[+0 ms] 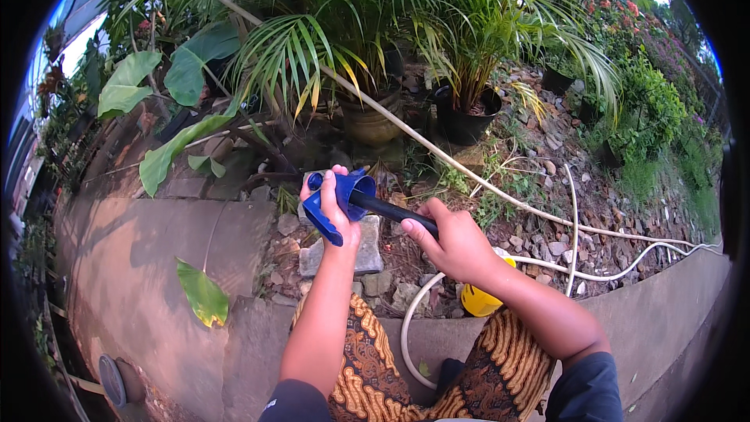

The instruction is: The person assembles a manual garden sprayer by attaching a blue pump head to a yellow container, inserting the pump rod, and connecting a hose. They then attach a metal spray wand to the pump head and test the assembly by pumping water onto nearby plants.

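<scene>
My left hand (pixel 337 207) is closed around a blue plastic fitting (pixel 358 186) with a wide, cup-like rim and a flat arm that juts out below my fingers. From the cup comes a smooth black tube (pixel 388 209), slanting down to the right. The fingers of my right hand (pixel 453 241) wrap the tube's other end, so that end is hidden. Both hands are held in front of me, above stony ground and a grey stone block (pixel 361 254).
A yellow container (pixel 478 301) stands by my right knee. A pale hose (pixel 408 336) loops between my legs and off to the right. One long pole (pixel 437 152) crosses diagonally beyond my hands. Potted palms (pixel 466 121) stand at the back; a large leaf (pixel 201 293) droops at left.
</scene>
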A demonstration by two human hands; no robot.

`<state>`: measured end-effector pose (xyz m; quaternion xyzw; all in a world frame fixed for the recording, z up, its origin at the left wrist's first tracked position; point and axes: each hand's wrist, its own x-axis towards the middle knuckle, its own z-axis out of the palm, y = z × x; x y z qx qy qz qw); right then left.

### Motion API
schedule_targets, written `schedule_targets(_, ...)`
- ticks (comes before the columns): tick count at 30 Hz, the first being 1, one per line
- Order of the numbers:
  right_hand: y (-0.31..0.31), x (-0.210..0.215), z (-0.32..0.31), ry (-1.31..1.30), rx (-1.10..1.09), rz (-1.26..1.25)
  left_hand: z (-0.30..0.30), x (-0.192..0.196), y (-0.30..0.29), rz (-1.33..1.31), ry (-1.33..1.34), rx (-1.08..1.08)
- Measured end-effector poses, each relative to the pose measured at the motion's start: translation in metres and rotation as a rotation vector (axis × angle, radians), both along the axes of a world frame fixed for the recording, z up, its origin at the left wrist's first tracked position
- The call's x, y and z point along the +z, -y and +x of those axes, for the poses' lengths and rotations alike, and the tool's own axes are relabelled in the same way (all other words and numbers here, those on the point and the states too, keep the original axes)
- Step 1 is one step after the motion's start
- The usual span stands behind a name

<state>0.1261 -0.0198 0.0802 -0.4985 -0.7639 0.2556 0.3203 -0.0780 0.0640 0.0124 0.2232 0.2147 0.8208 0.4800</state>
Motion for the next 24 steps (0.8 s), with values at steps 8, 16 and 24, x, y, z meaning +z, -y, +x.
schedule_targets(8, -0.006, 0.001, 0.008, -0.183, 0.099, -0.334, 0.000, 0.008, 0.006, -0.026, -0.066, 0.086)
schedule_targets(16, 0.015, 0.008, -0.010, 0.094, 0.068, 0.404, -0.014, 0.005, 0.000, -0.001, 0.009, -0.036)
schedule_targets(24, 0.012, 0.000, 0.002, -0.106, 0.189, -0.563, 0.003, 0.011, 0.028, 0.075, -0.122, -0.095)
